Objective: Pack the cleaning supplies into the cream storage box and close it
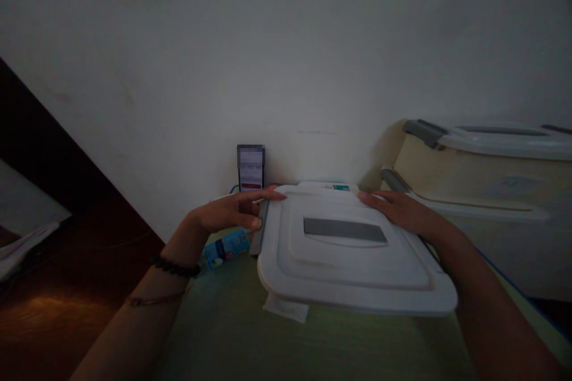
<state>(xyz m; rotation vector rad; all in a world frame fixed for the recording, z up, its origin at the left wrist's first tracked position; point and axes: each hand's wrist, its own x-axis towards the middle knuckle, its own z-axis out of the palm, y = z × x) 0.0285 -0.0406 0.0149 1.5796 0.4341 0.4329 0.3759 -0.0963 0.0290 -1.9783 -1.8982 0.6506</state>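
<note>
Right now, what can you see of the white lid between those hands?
The white lid looks like smooth plastic: a rounded rectangle with stepped edges and a grey inset near its middle. It lies roughly flat above a green surface, a grey strip along its left side. The left hand touches its far left corner, the right hand its far right corner. A white scrap shows below its near edge; what supports it is hidden.

Dark beaded bracelet [174, 266], thin cord [154, 301]
</note>
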